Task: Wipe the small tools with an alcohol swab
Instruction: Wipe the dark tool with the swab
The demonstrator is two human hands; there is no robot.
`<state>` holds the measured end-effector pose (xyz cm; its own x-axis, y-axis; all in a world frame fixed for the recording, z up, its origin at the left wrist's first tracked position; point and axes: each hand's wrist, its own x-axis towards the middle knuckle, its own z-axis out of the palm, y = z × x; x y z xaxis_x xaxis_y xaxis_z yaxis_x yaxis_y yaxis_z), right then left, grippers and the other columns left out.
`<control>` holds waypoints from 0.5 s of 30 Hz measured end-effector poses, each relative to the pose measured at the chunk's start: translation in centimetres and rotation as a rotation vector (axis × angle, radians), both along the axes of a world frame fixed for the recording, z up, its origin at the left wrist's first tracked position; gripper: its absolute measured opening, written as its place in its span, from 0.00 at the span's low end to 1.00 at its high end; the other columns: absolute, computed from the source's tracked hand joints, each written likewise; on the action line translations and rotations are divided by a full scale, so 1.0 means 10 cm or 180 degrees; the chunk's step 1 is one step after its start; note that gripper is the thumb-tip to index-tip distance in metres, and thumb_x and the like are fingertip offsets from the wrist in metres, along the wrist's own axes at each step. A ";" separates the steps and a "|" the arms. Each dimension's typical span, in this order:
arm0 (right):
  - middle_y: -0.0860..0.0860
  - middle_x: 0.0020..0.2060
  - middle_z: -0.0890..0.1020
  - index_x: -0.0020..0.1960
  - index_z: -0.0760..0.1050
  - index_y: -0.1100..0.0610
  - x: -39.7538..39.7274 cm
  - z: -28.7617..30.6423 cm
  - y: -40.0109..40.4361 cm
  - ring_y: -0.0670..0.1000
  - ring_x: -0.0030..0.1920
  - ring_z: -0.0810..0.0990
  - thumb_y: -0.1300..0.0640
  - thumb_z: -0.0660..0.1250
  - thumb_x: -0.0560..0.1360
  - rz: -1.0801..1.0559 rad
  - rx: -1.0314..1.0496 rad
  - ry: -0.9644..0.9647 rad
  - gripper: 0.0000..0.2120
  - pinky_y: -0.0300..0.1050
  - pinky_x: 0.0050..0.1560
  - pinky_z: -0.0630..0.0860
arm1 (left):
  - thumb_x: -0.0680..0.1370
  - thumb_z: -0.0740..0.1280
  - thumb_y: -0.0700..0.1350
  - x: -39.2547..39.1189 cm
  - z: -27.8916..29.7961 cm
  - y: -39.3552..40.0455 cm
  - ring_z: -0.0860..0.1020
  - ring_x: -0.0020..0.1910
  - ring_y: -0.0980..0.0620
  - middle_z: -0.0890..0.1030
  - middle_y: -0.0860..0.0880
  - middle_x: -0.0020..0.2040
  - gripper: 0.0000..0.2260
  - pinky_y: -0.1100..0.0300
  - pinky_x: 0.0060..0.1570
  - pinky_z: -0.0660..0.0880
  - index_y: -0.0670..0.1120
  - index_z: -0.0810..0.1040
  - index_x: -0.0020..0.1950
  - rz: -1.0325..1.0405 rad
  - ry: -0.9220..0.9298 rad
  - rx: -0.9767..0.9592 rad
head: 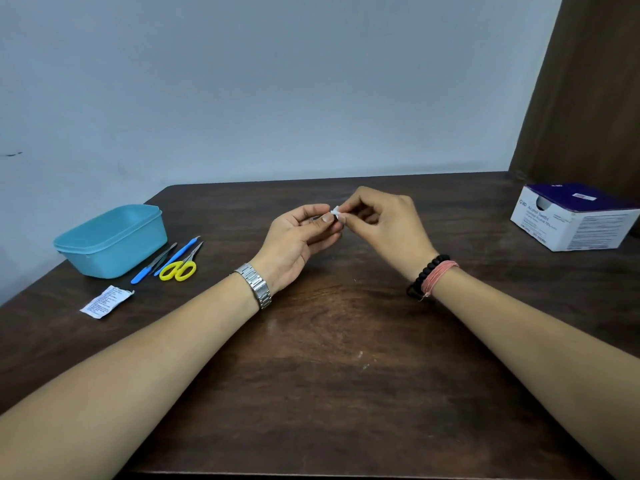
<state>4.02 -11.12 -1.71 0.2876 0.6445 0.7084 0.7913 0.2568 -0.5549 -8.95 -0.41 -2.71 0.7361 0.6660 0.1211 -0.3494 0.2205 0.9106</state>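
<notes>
I watched from a head-worn camera looking down at a dark brown wooden table (346, 341). Both hands met above its middle. The left hand (298, 237) curled around a small dark metal tool (317, 218), mostly hidden by its thumb and fingers, so I could not tell what kind it was. The right hand (381, 223) pinched a small white alcohol swab (336, 212) against the tool's end.

To the left lay a torn white swab wrapper (105, 302), yellow-handled scissors (180, 268), a blue-handled scalpel-like tool (166, 259) and grey tweezers (162, 256), beside a teal plastic tub (110, 240). A white and purple box of swabs (571, 216) sat at the far right.

In my judgement, the tool could slip from so small a grip, or a sharp tip could prick a finger through the thin swab if pressed hard.
</notes>
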 end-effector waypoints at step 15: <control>0.46 0.38 0.84 0.44 0.81 0.58 0.03 -0.01 0.00 0.44 0.39 0.82 0.60 0.73 0.73 -0.0027 0.0015 0.0056 0.01 0.35 0.41 0.77 | 0.77 0.66 0.32 0.00 0.00 0.00 0.84 0.41 0.51 0.85 0.44 0.41 0.06 0.55 0.50 0.82 0.41 0.78 0.51 -0.0024 0.0000 -0.0020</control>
